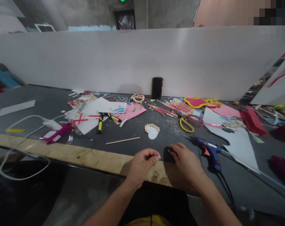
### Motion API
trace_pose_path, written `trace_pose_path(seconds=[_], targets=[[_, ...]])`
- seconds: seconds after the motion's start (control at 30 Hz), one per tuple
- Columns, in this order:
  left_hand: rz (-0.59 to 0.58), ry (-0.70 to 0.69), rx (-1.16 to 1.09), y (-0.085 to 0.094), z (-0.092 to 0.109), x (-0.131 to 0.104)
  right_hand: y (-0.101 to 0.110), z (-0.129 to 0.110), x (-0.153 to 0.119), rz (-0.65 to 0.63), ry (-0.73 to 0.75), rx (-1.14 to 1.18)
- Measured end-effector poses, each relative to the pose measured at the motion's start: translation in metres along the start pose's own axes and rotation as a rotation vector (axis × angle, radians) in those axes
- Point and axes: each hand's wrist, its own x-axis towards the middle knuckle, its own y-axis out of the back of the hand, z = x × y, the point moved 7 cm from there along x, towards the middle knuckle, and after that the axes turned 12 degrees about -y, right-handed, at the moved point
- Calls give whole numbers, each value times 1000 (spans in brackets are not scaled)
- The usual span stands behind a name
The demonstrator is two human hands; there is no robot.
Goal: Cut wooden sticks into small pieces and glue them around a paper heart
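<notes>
Over the table's front edge, my left hand (143, 164) is closed in a pinch, a tiny pale bit showing at its fingertips. Level with it, my right hand (186, 160) also pinches, with a small speck between thumb and finger too small to name. Beyond both hands lies a white paper heart (153, 133), its upper edge lined with small tan pieces (147, 126). To the left rests a thin wooden stick (122, 140). Beside my right hand a blue glue gun (209, 150) lies on its side, red trigger showing.
Yellow-handled pliers (100, 124), scissors (187, 125) and white paper (236, 141) lie around the work area. A phone (157, 88) leans on the white partition (97, 62). A purple power strip (55, 133) with a white cable (24, 141) sits left.
</notes>
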Motion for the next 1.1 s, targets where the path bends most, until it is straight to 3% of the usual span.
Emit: trace_pose_path(seconds=[0.27, 0.57, 1.1], targets=[[4, 6, -11, -2, 0, -1, 2, -1, -3, 28, 12, 46], [-47, -81, 90, -10, 7, -3, 40, -30, -49, 169, 163, 284], [-95, -120, 242, -19, 15, -8, 40, -31, -57, 238, 187, 146]])
